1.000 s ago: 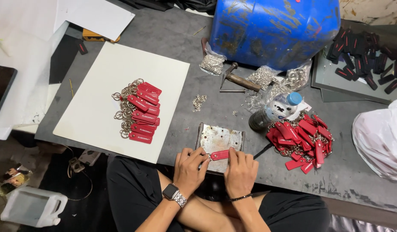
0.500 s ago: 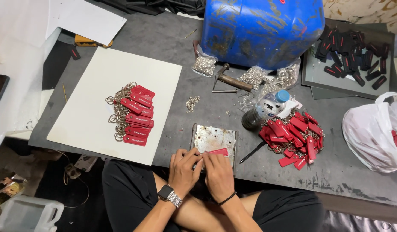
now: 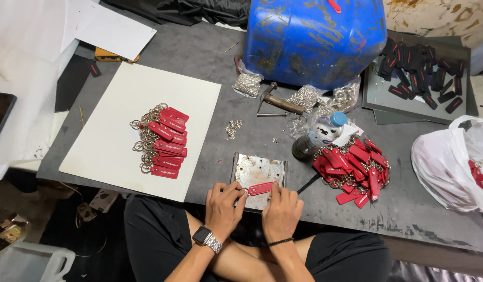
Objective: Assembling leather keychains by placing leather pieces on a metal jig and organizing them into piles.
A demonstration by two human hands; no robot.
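Note:
My left hand (image 3: 224, 205) and my right hand (image 3: 280, 210) meet at the near edge of a scratched metal plate (image 3: 260, 169). Both pinch one red key tag (image 3: 261, 188) lying on that plate, the left at its left end, the right at its right end. A wristwatch is on my left wrist and a black band on my right. A neat stack of red key tags with metal rings (image 3: 163, 140) rests on a white board (image 3: 126, 104) to the left. A loose heap of red key tags (image 3: 356, 169) lies to the right of the plate.
A big blue drum (image 3: 314, 36) stands at the back. In front of it lie a hammer (image 3: 280, 102), bags of metal rings (image 3: 248, 83) and a small plastic bottle (image 3: 320, 134). Black tags on a grey tray (image 3: 419, 73) and a white plastic bag (image 3: 453, 162) sit at right.
The view has shifted a little. Both hands stay at the plate's near edge, working the same red tag; the right hand has closed in towards the left.

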